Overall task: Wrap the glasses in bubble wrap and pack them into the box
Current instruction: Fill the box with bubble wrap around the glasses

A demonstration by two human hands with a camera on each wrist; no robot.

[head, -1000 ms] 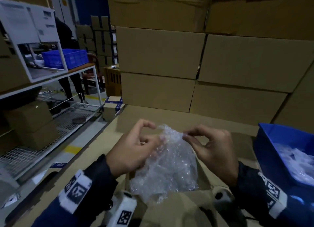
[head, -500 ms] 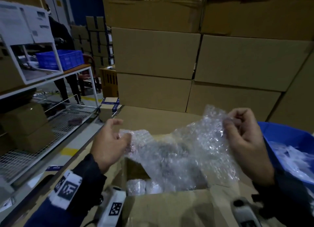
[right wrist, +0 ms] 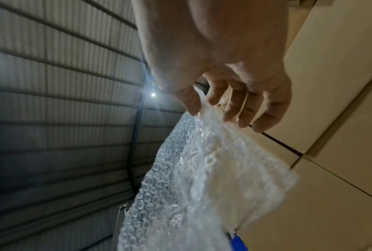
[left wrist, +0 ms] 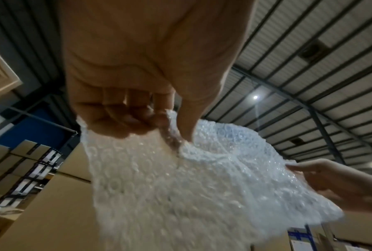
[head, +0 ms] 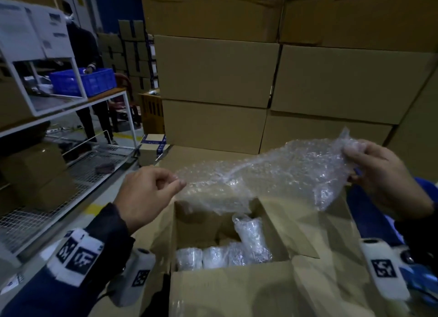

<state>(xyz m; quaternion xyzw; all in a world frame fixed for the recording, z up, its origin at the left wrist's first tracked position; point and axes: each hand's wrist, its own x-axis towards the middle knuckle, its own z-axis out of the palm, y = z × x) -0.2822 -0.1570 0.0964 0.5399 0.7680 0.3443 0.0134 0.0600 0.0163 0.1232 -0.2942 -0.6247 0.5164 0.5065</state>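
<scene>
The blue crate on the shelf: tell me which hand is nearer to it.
Left. The left hand is on the blue crate's side, below and in front of it, pinching the bubble wrap. The right hand holds the wrap's far end, across the box.

A flat brown cardboard-covered work surface (head: pixel 189 155) carries an open brown cardboard box (head: pixel 227 290) in front and, at its right edge, a blue plastic crate (head: pixel 369 212). Left of it, a white wire-mesh shelf (head: pixel 35 217) bears plain brown cartons (head: pixel 35 172).
</scene>
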